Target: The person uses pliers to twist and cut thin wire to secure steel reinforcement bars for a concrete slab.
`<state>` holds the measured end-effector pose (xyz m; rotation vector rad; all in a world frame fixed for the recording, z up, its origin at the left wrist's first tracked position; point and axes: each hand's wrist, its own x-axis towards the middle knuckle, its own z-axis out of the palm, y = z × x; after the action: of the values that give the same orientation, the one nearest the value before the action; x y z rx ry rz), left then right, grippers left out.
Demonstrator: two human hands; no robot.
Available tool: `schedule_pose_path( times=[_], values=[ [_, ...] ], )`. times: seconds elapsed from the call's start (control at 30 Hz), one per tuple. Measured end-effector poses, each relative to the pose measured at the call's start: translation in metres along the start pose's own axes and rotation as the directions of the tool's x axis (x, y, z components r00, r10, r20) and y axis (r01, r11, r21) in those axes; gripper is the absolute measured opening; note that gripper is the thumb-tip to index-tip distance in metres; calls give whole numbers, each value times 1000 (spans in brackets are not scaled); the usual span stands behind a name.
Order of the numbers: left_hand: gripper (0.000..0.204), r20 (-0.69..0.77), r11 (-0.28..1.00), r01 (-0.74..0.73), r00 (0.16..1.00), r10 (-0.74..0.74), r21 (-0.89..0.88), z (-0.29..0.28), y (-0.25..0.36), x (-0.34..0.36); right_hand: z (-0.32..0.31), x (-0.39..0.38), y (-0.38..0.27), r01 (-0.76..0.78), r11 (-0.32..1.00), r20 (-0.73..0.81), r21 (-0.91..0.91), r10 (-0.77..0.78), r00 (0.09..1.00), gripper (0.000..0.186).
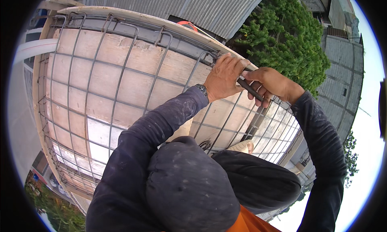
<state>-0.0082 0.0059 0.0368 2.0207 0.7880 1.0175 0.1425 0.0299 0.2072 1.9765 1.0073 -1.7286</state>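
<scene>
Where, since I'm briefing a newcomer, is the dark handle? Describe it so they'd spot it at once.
Find the steel mesh, then its far edge toward the tree, where the left hand and right hand meet. The dark handle slants down rightward there, in the right hand's grip. Unlike the mesh's thin grey bars, it is thick and nearly black.

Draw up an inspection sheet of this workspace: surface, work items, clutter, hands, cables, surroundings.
Surface: pale wooden panels, stained and patchy.
Work items: steel bar grid over the panels; dark rod at the hands.
Clutter: red-orange object beyond the upper rim, kind unclear.
Hands: left hand at the grid's upper edge, fingers partly hidden; right hand gripping the rod.
Cables: none clearly seen; small dark coil may be wire.
Surroundings: corrugated sheeting, leafy tree, grey wall.
</scene>
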Motion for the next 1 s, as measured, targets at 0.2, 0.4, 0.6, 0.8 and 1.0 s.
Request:
schedule_pose_path(
  times=[0.2,0.4,0.6,0.8,1.0],
  values=[
    [37,287,992,84,956,-53,-95,9,-15,31,3,-21,2,71,588,-271,-806,-473,838,68],
    [42,352,976,184,927,-133,-118,0,-12,41,24,-10,13,-75,348,-268,-935,-549,792,64],
    [42,110,975,37,992,-62,218,0,10,14,-14,1,-1,58,966,-55,-253,-74,996,69],
    [45,275,983,57,956,-105,176,-1,-8,30,-21,-14,-35,-127,916,-207,-380,49,977,65],
    [40,625,997,49,777,-71,53,-34,-19,79,9,-1,-2,-179,151,-234,-972,-582,779,50]
  ],
)
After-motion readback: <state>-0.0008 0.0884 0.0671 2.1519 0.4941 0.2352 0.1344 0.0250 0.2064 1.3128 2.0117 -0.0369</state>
